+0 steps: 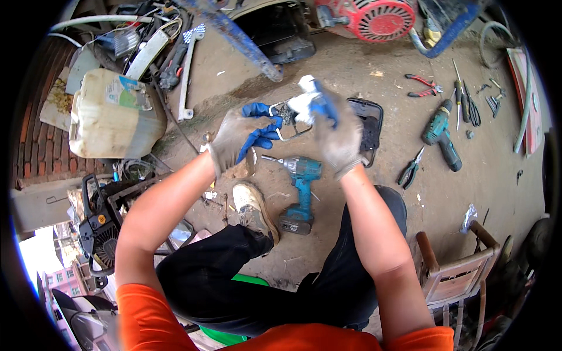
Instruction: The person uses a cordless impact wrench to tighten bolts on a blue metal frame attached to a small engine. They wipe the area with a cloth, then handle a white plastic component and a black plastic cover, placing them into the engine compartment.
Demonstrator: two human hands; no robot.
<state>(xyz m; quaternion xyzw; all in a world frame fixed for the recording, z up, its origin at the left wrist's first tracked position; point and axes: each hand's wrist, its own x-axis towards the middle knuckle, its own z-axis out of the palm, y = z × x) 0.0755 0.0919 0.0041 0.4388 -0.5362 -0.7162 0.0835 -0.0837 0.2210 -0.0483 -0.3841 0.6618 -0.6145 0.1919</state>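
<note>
A metal frame (285, 113) and white cloth (301, 106) held beyond the nearer drill (302, 190).
The left hand (246, 131) clamps the frame, likely steadying it; the right hand (339, 130), blurred, pinches the cloth beside it. Right of that drill and beyond, a black tray (381, 126) sits, perhaps for easy reach.

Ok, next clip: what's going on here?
A person in gloves is working low over a dirt-covered floor. The left hand grips a small metal-framed part, while the right hand, blurred, holds a crumpled white wad up against it. A shallow black tray-like piece lies just right of the right hand. A teal cordless impact driver lies between the person's feet and hands, and red-handled pliers lie off to the right, both untouched.
</note>
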